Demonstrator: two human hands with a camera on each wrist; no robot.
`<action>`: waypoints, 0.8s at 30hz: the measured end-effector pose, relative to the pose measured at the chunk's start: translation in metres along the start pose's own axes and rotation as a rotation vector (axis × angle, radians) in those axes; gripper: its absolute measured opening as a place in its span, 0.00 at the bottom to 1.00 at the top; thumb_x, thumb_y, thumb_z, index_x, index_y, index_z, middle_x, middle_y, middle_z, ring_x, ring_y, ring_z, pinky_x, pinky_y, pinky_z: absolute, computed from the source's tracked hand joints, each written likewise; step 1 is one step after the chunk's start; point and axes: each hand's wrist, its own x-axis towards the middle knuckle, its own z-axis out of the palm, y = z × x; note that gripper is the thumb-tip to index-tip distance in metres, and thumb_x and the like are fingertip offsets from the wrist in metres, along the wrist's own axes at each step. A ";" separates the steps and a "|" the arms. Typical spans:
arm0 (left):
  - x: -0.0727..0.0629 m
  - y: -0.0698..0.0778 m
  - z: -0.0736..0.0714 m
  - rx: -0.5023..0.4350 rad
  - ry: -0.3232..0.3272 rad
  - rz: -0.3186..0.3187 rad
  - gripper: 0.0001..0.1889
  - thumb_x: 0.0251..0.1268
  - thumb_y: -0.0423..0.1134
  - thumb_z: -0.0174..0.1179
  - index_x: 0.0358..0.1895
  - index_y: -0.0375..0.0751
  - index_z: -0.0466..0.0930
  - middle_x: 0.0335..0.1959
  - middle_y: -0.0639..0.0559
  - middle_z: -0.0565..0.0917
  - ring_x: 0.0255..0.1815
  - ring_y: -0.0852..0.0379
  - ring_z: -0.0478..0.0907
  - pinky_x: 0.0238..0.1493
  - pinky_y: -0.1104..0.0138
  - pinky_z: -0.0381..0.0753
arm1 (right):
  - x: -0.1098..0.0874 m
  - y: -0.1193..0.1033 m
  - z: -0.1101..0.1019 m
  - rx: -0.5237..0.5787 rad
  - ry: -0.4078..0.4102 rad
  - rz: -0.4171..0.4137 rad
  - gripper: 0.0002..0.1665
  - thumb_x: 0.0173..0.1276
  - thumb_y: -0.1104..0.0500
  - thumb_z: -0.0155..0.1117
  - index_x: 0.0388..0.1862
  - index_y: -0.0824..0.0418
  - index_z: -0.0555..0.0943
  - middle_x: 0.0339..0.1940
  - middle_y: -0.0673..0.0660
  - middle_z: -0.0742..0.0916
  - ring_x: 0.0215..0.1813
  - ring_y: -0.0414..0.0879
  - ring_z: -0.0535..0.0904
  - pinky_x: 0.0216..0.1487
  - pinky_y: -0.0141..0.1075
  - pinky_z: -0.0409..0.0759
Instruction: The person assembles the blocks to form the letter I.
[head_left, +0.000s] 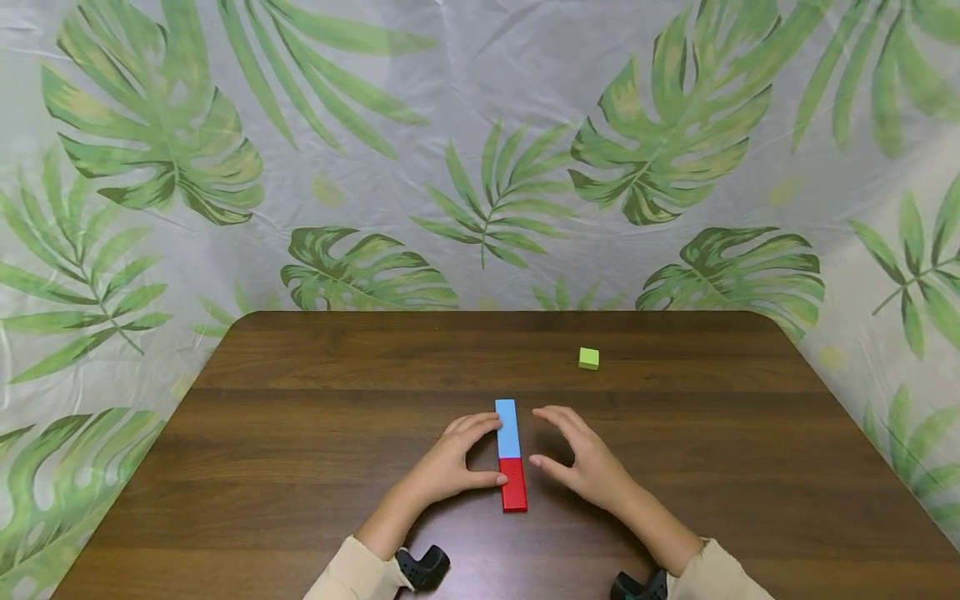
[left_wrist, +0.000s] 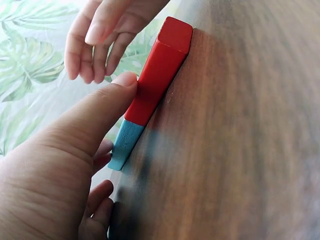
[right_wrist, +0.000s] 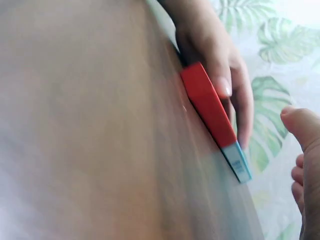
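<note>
A red block (head_left: pixel 513 487) and a light blue block (head_left: pixel 507 428) lie end to end in a line on the table, the blue one farther away. At their left is my left hand (head_left: pixel 455 460), its thumb tip touching the red block and its fingertips at the blue block's edge. In the left wrist view the thumb (left_wrist: pixel 115 92) rests against the red block's side (left_wrist: pixel 159 75). My right hand (head_left: pixel 581 458) hovers to the right of the blocks, apart from them, thumb and fingers spread with nothing between. A printed mark shows on the blue block (right_wrist: pixel 237 162) in the right wrist view.
A small green block (head_left: pixel 588 358) lies toward the far side of the brown wooden table (head_left: pixel 337 358), right of the two blocks. Behind the table hangs a leaf-patterned cloth (head_left: pixel 517 67). Black wrist devices (head_left: pixel 424 568) sit near both sleeves.
</note>
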 end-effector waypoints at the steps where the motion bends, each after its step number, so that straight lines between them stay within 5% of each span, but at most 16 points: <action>1: 0.000 0.000 0.000 0.001 0.000 0.000 0.37 0.46 0.53 0.67 0.61 0.42 0.68 0.62 0.52 0.66 0.63 0.53 0.57 0.60 0.56 0.59 | 0.002 0.003 -0.001 -0.010 0.016 -0.002 0.37 0.55 0.53 0.68 0.61 0.62 0.66 0.57 0.53 0.72 0.58 0.46 0.67 0.57 0.40 0.67; 7: 0.000 0.000 0.000 0.004 0.004 0.001 0.36 0.45 0.53 0.67 0.60 0.43 0.68 0.62 0.52 0.66 0.63 0.53 0.56 0.60 0.56 0.59 | 0.010 0.019 -0.006 -0.060 0.099 0.030 0.43 0.51 0.55 0.71 0.64 0.62 0.63 0.60 0.54 0.70 0.60 0.47 0.65 0.56 0.46 0.66; 24: 0.000 0.000 0.000 -0.001 -0.007 -0.008 0.37 0.46 0.53 0.67 0.61 0.43 0.68 0.62 0.51 0.65 0.64 0.53 0.56 0.60 0.57 0.59 | 0.026 0.062 -0.022 -0.087 0.258 0.115 0.41 0.52 0.59 0.70 0.63 0.66 0.63 0.57 0.61 0.72 0.58 0.55 0.66 0.55 0.51 0.65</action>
